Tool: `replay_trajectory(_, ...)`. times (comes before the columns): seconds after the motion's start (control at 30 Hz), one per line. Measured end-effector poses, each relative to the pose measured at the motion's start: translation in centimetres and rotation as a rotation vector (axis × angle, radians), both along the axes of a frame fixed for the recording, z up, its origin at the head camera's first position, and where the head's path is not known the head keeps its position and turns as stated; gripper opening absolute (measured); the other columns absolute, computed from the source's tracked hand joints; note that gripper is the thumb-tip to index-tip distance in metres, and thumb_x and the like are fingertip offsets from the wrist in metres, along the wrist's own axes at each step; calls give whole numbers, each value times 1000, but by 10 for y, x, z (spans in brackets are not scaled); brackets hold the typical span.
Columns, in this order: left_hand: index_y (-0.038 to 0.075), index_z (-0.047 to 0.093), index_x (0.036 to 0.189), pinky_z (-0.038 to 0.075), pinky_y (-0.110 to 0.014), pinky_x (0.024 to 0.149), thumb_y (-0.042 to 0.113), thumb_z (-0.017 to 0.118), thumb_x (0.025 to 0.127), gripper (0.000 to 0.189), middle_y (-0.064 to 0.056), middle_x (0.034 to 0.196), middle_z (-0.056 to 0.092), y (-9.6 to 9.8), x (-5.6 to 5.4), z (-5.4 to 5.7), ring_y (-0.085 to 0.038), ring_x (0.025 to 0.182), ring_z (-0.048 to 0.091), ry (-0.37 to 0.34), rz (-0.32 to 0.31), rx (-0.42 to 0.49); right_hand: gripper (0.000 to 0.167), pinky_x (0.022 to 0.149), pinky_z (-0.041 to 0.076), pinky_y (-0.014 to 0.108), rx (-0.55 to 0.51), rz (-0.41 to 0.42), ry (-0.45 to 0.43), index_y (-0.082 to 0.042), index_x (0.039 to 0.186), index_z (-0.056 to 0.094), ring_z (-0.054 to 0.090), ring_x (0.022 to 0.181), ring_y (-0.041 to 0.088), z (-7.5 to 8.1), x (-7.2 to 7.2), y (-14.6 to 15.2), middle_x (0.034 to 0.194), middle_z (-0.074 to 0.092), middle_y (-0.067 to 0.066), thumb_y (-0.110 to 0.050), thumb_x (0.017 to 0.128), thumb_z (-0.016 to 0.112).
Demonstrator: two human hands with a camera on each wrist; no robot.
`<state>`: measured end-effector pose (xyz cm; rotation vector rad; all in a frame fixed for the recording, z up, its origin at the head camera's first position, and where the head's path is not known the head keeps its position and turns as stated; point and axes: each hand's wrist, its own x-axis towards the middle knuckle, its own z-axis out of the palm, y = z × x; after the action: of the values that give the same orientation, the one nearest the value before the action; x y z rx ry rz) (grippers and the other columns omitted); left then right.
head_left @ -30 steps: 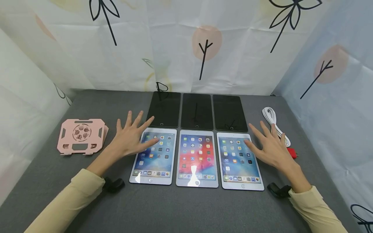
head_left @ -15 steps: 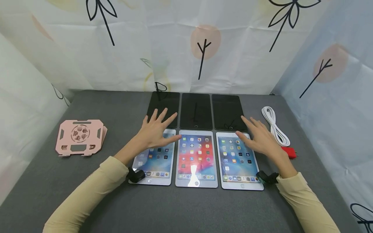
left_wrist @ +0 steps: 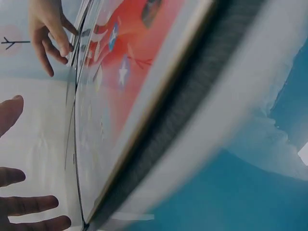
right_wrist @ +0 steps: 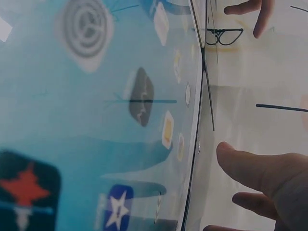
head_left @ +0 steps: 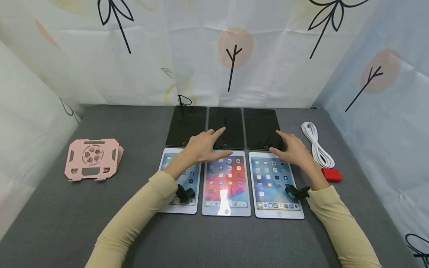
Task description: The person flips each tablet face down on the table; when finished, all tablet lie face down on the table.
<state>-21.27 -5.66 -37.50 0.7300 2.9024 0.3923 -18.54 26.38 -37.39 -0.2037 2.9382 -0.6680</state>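
Note:
Three tablets with dark screens lie in the back row: left tablet, middle tablet, right tablet. In front, three white-framed tablets show lit home screens: left, middle, right. My left hand hovers over the seam between the rows, forefinger pointing across the middle dark tablet and thumb over the middle lit one. My right hand has its thumb and forefinger spread at the right dark tablet's near-right corner. Both hands hold nothing; the left wrist view shows spread fingers.
A pink folding stand lies at the left of the grey table. On the right are a coiled white cable and a red plug adapter. Patterned white cloth hangs behind and at the sides.
My left hand has swept right from the left lit tablet to the middle ones. My right hand has shifted left and slightly up to the right dark tablet's corner. The tablets stay in place.

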Motion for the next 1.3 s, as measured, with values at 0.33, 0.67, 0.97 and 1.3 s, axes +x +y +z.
replay_trajectory(0.33,21,29,163,51,-57,104,67,62,89,92,-14,157,49,43,-17,-5,-33,139,54,-59,11,98,88,111,38,68,28,-49,-93,13,156,24,40,138,57,-4,-12,5,149,40,42,-35,96,68)
replay_trajectory(0.67,21,25,164,58,-44,88,62,63,93,91,-10,151,56,77,-24,-14,-28,120,66,-162,50,99,94,111,36,69,38,-104,-146,14,155,23,37,137,57,-9,-18,8,151,30,44,-40,94,70)
replay_trajectory(0.97,26,40,158,53,-32,72,64,63,91,81,-3,142,64,95,-30,-30,-19,99,67,-84,119,16,92,113,35,67,0,-136,-170,15,153,27,38,135,55,-12,-19,10,150,29,42,-40,94,70)
replay_trajectory(1.3,31,41,157,35,-26,55,68,60,92,76,-3,125,70,95,-32,-34,-16,64,46,-50,100,-29,90,114,34,68,-67,-148,-181,16,153,27,35,138,55,-14,-21,11,152,27,42,-38,94,71)
